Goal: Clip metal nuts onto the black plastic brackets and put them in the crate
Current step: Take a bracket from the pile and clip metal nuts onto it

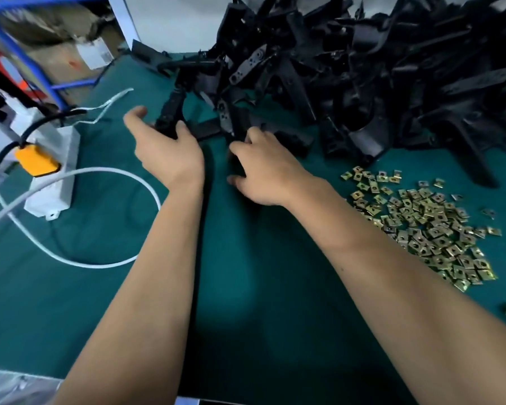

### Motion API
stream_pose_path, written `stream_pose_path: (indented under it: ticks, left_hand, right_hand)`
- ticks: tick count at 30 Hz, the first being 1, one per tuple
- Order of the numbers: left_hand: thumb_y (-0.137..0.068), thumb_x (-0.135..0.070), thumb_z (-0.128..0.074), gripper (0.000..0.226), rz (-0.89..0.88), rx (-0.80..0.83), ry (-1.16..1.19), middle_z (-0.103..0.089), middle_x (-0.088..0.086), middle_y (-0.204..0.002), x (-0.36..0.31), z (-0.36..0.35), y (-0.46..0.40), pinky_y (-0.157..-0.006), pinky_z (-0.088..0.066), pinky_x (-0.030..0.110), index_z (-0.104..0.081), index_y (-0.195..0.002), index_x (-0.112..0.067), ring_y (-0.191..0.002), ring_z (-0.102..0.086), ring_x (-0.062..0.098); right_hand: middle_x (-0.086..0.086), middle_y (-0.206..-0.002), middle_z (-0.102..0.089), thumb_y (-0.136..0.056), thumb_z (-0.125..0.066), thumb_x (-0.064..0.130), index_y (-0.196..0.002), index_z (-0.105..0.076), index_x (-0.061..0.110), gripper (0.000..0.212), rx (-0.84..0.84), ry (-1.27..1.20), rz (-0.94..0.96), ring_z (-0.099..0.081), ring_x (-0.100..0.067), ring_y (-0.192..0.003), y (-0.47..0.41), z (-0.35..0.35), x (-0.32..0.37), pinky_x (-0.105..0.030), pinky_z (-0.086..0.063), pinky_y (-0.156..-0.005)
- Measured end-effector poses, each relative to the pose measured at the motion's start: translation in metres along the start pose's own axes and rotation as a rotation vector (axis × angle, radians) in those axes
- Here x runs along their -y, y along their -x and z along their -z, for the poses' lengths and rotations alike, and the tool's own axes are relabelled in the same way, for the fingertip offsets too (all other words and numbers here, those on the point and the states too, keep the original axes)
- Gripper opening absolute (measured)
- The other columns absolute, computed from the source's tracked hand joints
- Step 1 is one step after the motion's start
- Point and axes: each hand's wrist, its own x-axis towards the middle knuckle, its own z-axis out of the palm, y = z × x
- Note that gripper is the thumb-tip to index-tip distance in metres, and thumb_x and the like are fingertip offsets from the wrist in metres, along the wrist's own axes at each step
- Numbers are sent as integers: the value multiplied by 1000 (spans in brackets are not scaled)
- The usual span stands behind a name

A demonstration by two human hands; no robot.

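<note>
Left hand (165, 147) grips a bracket (170, 112) to draw it from the pile (362, 68); right hand (263, 168) rests open on another, steadying. Nuts (421, 226) lie near.

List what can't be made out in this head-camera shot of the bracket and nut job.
- Crate: none shows in the head view.
- Left hand: it rests on a black bracket; its palm side is hidden, so the grip is unclear.
- Right hand: its fingertips are lost among dark parts.
- Bracket pile: cut off by the top and right edges, blurred.
- Metal nuts: too small to show their shape.
</note>
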Motion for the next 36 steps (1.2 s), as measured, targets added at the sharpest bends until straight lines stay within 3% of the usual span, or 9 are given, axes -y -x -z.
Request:
stream_pose_path:
  ticks: [3, 5, 7, 10, 15, 19, 24, 29, 36]
  left_hand:
    - [-85, -10, -75, 24, -14, -122, 277, -55, -11, -82, -3, 6, -13, -78, -47, 18, -57, -101, -6, -72, -53, 0]
    - [-88, -4, -69, 18, -42, -103, 429, -53, -4, -82, -3, 9, -19, -77, -46, 18, -51, -91, -5, -72, -48, 2]
    - [-93, 1, -62, 15, -55, -26, 519, -49, 0, -83, -7, 10, -18, -79, -47, 22, -48, -92, -4, -76, -47, 8]
    - [-101, 5, -54, 14, 96, 211, 808, -53, 9, -88, -20, 6, -5, -77, -57, 34, -45, -95, -5, -68, -58, 15]
    - [-104, -1, -51, 22, 653, 721, 1177, -63, 11, -91, -41, -3, 36, -73, -60, 31, -55, -83, -7, -77, -65, 22]
    - [-104, 2, -42, 14, 692, 1125, 991, -66, 14, -91, -42, -6, 66, -71, -61, 28, -53, -98, -5, -73, -69, 22]
    - [-94, -1, -48, 37, 512, 1471, 807, -67, 15, -94, -37, -11, 68, -68, -55, 28, -46, -130, -4, -73, -65, 23]
    - [-93, -11, -59, 25, 322, 1568, 724, -66, 8, -85, -32, -13, 75, -62, -49, 22, -55, -115, 0, -67, -60, 16]
    - [-97, -10, -56, 24, 173, 1617, 606, -65, 7, -84, -34, -13, 78, -61, -48, 20, -55, -116, 3, -68, -57, 14]
  right_hand:
    - [5, -120, -65, -95, -73, 35, -124, -68, 25, 31, 39, -307, 22, -61, -13, -112, 23, 24, -17, -32, -51, -99]
    - [15, -98, -73, -94, -74, 29, -101, -76, 29, 7, -2, -408, 28, -66, 0, -92, 45, 40, -34, -23, -55, -86]
    - [17, -89, -74, -92, -75, 26, -91, -77, 31, 5, -4, -362, 30, -67, 4, -86, 66, 51, -53, -17, -53, -78]
    - [16, -91, -74, -84, -84, 32, -93, -78, 32, 11, 105, -313, 25, -67, 3, -87, 94, 55, -74, -12, -48, -71]
    - [15, -104, -56, -75, -87, 48, -97, -74, 39, 27, 143, -216, 82, -51, -7, -106, 110, 41, -82, -26, -41, -94]
    - [17, -98, -56, -81, -84, 42, -92, -71, 35, 18, 86, -206, 94, -45, -8, -101, 115, 34, -85, -25, -39, -91]
    - [15, -87, -67, -93, -76, 18, -91, -66, 20, 10, -334, -448, -47, -62, -2, -87, 124, 27, -98, -13, -46, -76]
    - [-5, -82, -75, -98, -66, 8, -99, -75, 12, 10, -569, -939, -195, -70, -14, -72, 121, 29, -104, -26, -56, -66]
    - [2, -93, -79, -99, -66, 8, -105, -80, 22, 21, -396, -1104, -229, -71, -7, -85, 121, 24, -95, -24, -58, -77]
